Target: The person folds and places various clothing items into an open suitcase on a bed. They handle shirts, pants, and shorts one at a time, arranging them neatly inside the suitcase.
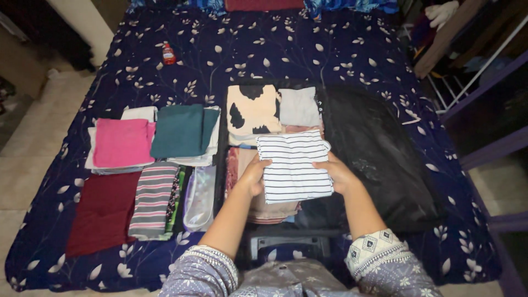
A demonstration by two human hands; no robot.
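Observation:
My left hand (254, 175) and my right hand (338, 173) grip the two sides of a folded white garment with thin black stripes (293, 165). I hold it flat over the left half of an open black suitcase (379, 159) on the bed. Below it lies a pinkish folded garment (272, 212). Behind it in the case sit a cream and black patched garment (252, 113) and a grey folded one (298, 107).
On the dark blue leaf-print bedspread (308, 49), left of the case, lie folded clothes: pink (122, 143), teal (181, 131), maroon (104, 212), a grey and pink striped piece (153, 199) and a clear pouch (199, 198). A small red bottle (168, 54) stands far back. A rack (467, 82) is right.

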